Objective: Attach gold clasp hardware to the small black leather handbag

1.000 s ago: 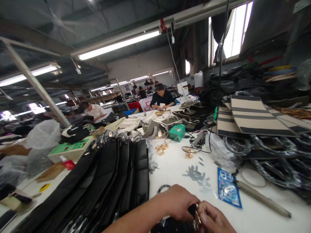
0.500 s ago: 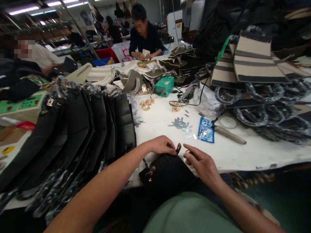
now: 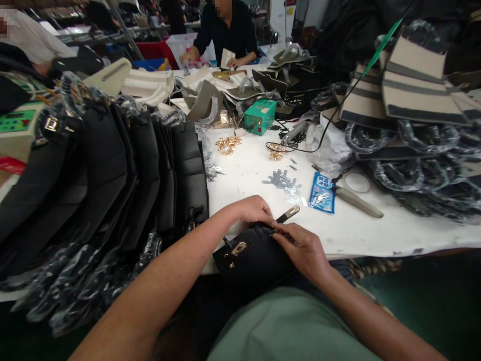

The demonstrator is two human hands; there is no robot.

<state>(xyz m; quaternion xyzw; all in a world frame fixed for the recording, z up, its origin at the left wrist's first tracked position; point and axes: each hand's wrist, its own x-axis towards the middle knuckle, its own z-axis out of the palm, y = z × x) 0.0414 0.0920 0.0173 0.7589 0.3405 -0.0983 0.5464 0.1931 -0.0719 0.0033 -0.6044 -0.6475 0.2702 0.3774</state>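
Black bag (image 3: 252,258) at table edge (image 3: 361,235), 6 o'clock; your left hand (image 3: 254,209) grips its top, your right hand (image 3: 303,247) pinches strap tab (image 3: 287,215); blue packet (image 3: 322,193) at 1 o'clock

Even bright light, sharp centre, warped edges.

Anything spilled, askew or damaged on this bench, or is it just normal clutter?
No damage shows. Loose gold fittings and small silver metal pieces lie scattered on the white table. The black bag hangs half off the table's edge, steadied by the left hand and right hand.
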